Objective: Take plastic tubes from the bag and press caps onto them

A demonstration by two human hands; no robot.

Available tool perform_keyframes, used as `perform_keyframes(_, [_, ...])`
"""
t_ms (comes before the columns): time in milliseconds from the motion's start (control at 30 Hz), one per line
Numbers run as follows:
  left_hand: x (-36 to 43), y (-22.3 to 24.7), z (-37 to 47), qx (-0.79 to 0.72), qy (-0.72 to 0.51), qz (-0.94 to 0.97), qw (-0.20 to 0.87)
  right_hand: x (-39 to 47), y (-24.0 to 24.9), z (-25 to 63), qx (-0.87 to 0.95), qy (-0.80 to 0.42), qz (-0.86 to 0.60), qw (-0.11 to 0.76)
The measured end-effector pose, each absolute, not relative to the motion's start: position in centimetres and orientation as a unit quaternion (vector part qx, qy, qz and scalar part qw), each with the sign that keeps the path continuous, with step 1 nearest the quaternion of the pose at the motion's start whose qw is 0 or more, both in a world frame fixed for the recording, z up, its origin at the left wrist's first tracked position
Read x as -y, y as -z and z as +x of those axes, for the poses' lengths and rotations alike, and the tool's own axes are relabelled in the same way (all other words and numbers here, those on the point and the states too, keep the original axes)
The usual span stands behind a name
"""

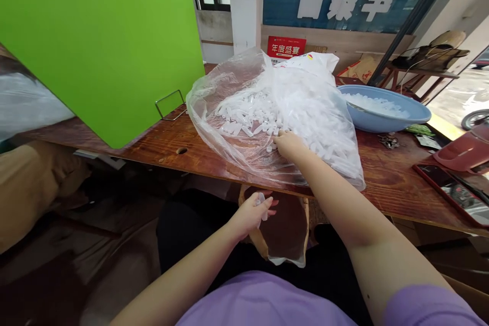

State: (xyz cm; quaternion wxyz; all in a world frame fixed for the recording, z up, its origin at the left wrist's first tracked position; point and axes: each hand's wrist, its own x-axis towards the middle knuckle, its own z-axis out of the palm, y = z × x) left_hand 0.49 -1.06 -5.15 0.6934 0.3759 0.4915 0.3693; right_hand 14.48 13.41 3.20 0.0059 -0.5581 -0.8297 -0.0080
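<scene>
A large clear plastic bag lies open on the wooden table, with many small translucent white plastic pieces in it. My right hand reaches into the mouth of the bag, its fingertips at the edge of the pile; what it pinches, if anything, is too small to tell. Below the table edge, over my lap, my left hand is closed around a few translucent plastic pieces. Under that hand an open brown bag stands between my legs.
A green board rises at the left beside a wire stand. A blue basin of white pieces is right of the bag. A phone and a pink container lie far right.
</scene>
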Motion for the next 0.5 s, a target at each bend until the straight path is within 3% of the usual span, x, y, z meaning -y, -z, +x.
perform_keyframes(500, [2.4,5.4,-0.1,-0.469,-0.423,0.237,0.739,-11.4,-2.1,14.0,0.839,-0.026,-0.541,0.052])
